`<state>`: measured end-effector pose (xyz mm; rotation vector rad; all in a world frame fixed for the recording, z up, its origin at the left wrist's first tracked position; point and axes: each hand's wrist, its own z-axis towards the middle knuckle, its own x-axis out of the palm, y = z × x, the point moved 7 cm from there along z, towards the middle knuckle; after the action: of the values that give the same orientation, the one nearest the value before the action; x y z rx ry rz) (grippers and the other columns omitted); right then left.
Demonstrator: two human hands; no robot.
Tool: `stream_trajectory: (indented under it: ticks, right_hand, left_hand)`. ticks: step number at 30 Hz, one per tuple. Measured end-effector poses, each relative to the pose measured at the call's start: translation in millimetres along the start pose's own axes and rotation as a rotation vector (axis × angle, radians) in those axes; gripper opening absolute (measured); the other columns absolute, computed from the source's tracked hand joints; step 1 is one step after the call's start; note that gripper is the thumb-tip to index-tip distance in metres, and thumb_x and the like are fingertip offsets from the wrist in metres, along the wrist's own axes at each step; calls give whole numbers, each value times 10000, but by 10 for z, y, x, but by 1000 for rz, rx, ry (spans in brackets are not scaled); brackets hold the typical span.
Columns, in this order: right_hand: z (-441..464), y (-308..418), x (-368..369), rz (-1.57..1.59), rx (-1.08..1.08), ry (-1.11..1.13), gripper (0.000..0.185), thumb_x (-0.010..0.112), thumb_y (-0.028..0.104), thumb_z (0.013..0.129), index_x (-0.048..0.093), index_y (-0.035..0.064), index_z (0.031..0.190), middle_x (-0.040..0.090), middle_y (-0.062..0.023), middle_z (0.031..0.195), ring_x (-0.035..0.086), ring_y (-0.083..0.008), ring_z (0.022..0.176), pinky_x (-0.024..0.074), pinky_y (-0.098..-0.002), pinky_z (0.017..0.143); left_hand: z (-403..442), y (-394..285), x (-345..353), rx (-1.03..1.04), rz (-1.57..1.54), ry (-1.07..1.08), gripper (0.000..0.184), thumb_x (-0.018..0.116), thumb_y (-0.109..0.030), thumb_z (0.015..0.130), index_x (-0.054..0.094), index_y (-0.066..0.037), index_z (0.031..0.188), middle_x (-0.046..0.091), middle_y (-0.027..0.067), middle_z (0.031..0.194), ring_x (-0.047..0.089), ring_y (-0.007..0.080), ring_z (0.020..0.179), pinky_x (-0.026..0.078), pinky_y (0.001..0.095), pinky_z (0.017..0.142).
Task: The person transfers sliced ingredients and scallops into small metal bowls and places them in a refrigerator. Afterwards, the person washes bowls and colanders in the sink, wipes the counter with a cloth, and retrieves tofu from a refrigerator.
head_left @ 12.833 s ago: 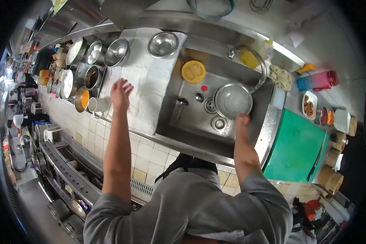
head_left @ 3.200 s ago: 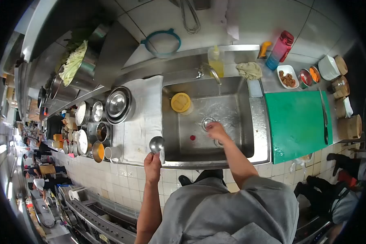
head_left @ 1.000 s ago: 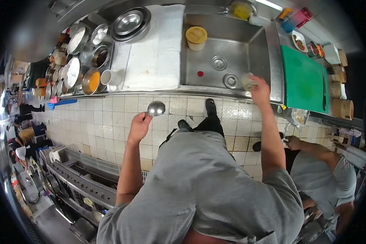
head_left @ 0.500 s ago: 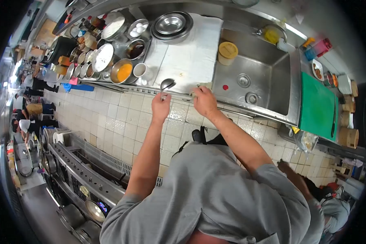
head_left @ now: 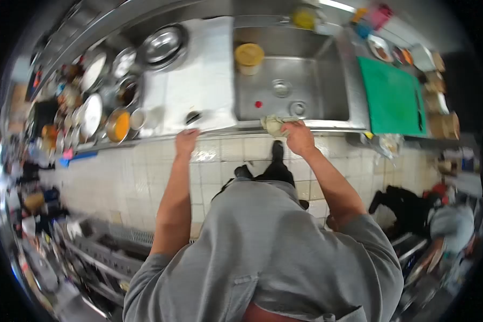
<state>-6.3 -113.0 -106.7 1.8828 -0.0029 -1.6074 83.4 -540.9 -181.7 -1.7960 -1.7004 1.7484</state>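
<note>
My left hand (head_left: 185, 142) is closed around the handle of a small ladle. The bowl of that ladle (head_left: 192, 116) hangs over the near edge of the white cloth (head_left: 193, 80) spread on the counter. My right hand (head_left: 300, 138) grips a crumpled pale rag (head_left: 274, 125) at the front rim of the steel sink (head_left: 319, 80). A tub with a yellow lid (head_left: 249, 58) stands at the sink's left side, and a small red disc (head_left: 258, 104) lies in the basin.
Nested metal bowls (head_left: 165, 45) sit on the cloth's far left. Further left are a bowl of orange liquid (head_left: 121, 126), a white cup (head_left: 137, 119) and several other containers. A green cutting board (head_left: 389, 96) lies right of the sink. Behind on the right, a person (head_left: 451, 225) is bent over.
My view has turned and shifted to the right along the counter. My right hand has moved right along the sink rim with the rag, which shows more fully. The ladle stays in my left hand.
</note>
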Motion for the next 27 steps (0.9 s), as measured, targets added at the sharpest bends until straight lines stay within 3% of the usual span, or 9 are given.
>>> stream_trajectory:
  ticks: [3, 7, 11, 12, 14, 16, 18, 22, 27]
  right_hand:
    - [-435, -1035, -545, -145, 111, -151, 239, 562, 3, 741, 695, 163, 859, 718, -112, 942, 620, -330, 976, 517, -430, 867]
    - [-710, -2332, -1006, -369, 270, -59, 155, 562, 76, 802, 704, 120, 847, 716, -127, 889, 644, -342, 920, 551, -425, 793]
    - [-672, -2746, -1200, -519, 355, -133, 148, 537, 98, 844, 673, 51, 812, 693, -188, 905, 649, -374, 870, 529, -468, 810]
    - [-590, -2935, -1107, -511, 391, -153, 130, 536, 94, 851, 658, 46, 852, 685, -191, 928, 635, -358, 939, 526, -455, 826]
    - [-386, -2876, -1245, -491, 314, -327, 118, 529, 82, 854, 639, 49, 882, 671, -184, 965, 616, -351, 965, 512, -443, 842]
    - [-48, -2902, -1382, -364, 281, -469, 110, 542, 66, 825, 623, 57, 898, 652, -171, 987, 594, -371, 944, 483, -455, 865]
    - [352, -3026, -1434, -203, 162, -594, 141, 581, 38, 771, 617, 53, 907, 649, -178, 1032, 586, -415, 979, 471, -477, 902]
    - [1298, -3308, -1590, 129, -50, -759, 291, 588, -85, 674, 664, 66, 910, 674, -174, 1066, 609, -383, 1038, 476, -474, 939]
    - [1334, -3216, -2150, 395, 109, -882, 321, 552, -107, 681, 667, 78, 918, 667, -170, 1107, 596, -382, 1056, 476, -462, 960]
  left_hand:
    - [-38, -89, -12, 87, -65, -17, 250, 797, -205, 797, 774, 0, 939, 755, 104, 851, 673, 151, 773, 523, 308, 725]
    - [-56, -24, 12, 21, -142, -20, 260, 766, -177, 822, 762, 26, 985, 748, 99, 896, 665, 148, 829, 510, 285, 785]
    - [-146, -11, 19, -84, -136, -33, 318, 743, -183, 843, 733, 45, 1065, 740, 114, 939, 659, 168, 872, 500, 290, 817]
    - [-246, -112, -4, -102, -122, -48, 337, 738, -189, 847, 724, 47, 1088, 738, 121, 952, 657, 172, 892, 497, 296, 830]
    - [-315, 13, -13, -46, -144, -117, 344, 730, -229, 867, 721, 36, 1087, 705, 84, 799, 642, 162, 730, 497, 295, 674]
    - [-739, -294, 12, -239, -178, -91, 331, 712, -270, 896, 708, 7, 1078, 580, 19, 606, 516, 121, 480, 384, 296, 441]
    - [-1009, -453, 168, -343, -392, -162, 320, 696, -290, 914, 674, -27, 1096, 404, -37, 507, 320, 83, 347, 209, 284, 338]
    - [-1140, -726, 443, -371, -497, -173, 312, 669, -288, 931, 650, -55, 1138, 338, -56, 516, 292, 76, 360, 209, 269, 338]
    - [-1108, -691, 424, -235, -663, -179, 244, 629, -278, 943, 671, -113, 1118, 315, -42, 569, 312, 72, 417, 247, 245, 362]
